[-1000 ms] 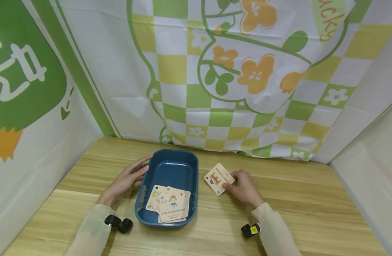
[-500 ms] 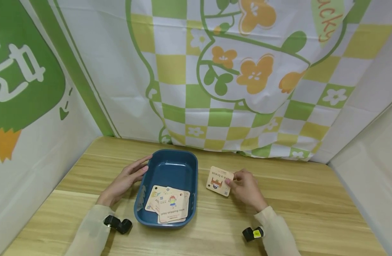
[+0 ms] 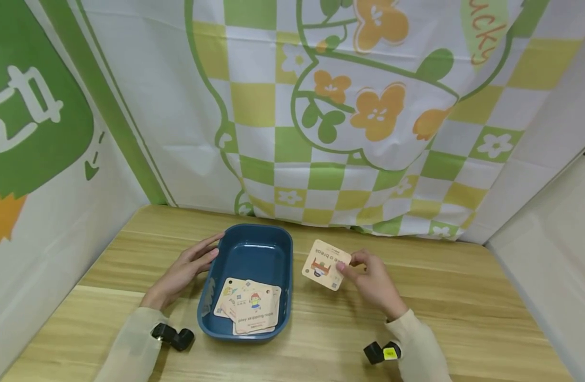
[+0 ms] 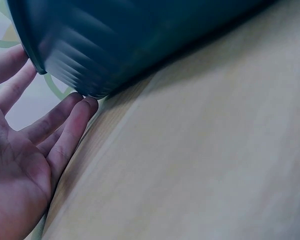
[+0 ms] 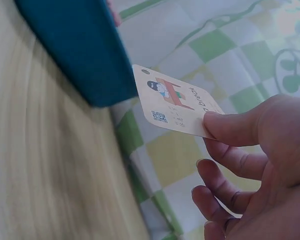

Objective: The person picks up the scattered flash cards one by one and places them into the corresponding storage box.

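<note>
In the head view, my right hand [image 3: 375, 281] pinches a square cream card [image 3: 324, 267] between thumb and forefinger. The card shows a figure at a brown table and the words "take a break", turned upside down. The right wrist view has the same card [image 5: 172, 102] held up off the table, with the other fingers loosely bent below it. My left hand [image 3: 180, 276] touches the left side of a dark blue tray [image 3: 289, 265]. Seen from the left wrist, its extended fingers [image 4: 72, 127] rest against the tray's outer wall and base. Several overlapping cards [image 3: 256, 310] lie inside the tray's near end, "play skipping rope" on top.
The wooden table [image 3: 464, 307] extends to the right of the tray. Behind it hangs a green-and-yellow checked cloth [image 3: 335, 175] with flowers, down to the table's back edge. White side panels [image 3: 550, 228] flank the table.
The card in my right hand turns one way and then partly back, and now stands slightly higher off the table. My right hand shifts a little rightward. The left hand stays on the tray.
</note>
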The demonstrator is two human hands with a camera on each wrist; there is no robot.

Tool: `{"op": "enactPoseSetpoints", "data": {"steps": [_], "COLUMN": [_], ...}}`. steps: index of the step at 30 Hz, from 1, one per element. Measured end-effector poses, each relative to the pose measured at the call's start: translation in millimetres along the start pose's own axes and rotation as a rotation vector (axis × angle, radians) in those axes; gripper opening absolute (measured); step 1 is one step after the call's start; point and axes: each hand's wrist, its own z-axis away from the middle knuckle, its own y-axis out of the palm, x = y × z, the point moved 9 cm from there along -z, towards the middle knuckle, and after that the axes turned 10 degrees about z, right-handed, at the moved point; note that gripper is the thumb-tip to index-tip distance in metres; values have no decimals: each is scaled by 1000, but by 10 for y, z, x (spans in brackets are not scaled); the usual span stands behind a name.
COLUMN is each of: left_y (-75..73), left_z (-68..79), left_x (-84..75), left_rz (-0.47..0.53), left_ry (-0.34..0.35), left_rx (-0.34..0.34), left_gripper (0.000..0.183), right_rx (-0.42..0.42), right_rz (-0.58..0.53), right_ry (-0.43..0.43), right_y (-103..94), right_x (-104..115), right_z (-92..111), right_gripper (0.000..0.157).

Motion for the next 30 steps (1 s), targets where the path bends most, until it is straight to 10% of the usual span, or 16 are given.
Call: {"op": "enactPoseSetpoints", "data": {"steps": [30], "left_y": [13], "left_z": [9], "left_x": [0], "left_rz": [-27], "left_ry": [-24], "left_rx": [-12], "left_gripper": [58], "right_rx": [-29], "right_rz": [-76], "right_ry": [-292], "right_y": [325], "right_x": [898], "right_z": [211], "right_gripper": [13]}}
